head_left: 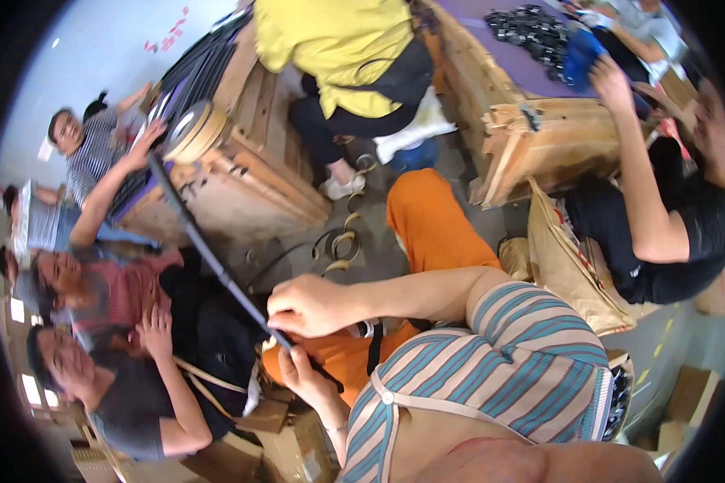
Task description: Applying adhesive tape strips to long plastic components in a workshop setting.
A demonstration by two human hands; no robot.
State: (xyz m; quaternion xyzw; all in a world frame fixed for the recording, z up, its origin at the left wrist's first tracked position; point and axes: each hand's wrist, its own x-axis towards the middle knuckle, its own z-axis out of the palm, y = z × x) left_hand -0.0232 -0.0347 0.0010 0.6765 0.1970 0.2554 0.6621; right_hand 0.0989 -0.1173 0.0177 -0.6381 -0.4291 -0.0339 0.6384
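As right hand (308, 306) sits above left hand (309, 378), both curled, fingers clamping black strip (209, 253)

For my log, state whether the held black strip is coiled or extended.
Extended: the black strip runs in one long line from the right hand.

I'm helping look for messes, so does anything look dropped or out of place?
Maybe: curled strips lie loose on the floor, between the left wooden crate and the orange trousers. They look odd because they're scattered, though I can't tell whether they fell.
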